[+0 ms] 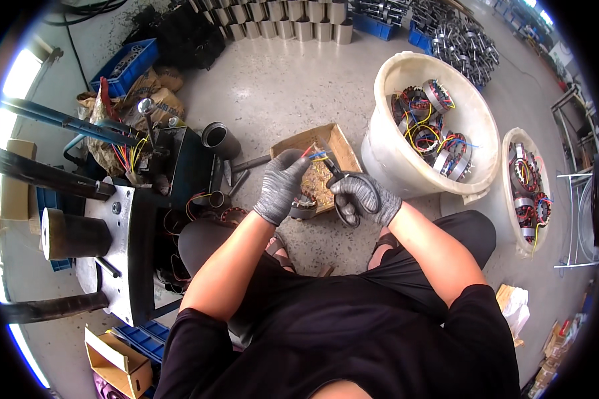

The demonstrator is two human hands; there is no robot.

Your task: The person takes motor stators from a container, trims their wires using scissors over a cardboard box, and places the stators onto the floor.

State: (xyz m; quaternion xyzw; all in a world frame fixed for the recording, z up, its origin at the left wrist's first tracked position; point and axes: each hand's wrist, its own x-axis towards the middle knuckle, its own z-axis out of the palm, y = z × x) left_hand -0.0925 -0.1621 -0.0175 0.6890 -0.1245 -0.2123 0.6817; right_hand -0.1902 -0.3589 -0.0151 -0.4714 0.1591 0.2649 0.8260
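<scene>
My left hand (281, 186), in a grey glove, is closed on some thin coloured wires (319, 155), red, blue and yellow, whose ends stick out to its right. My right hand (370, 198), gloved the same way, grips black-handled scissors (335, 174) with fingers in the loops. The blades point up and left, close to the wire ends. Below both hands stands an open cardboard box (345, 149) with small scraps at its bottom. A wound motor stator (304, 207) sits under my left hand, by the box's near left side; my hand partly hides it.
A large white tub (386, 143) of wired stators stands to the right, a second tub (509, 213) beyond it. On the left is a press-like machine (123, 253) with thick bars. A hammer (246, 163) and a dark metal cylinder (221, 140) lie between machine and box.
</scene>
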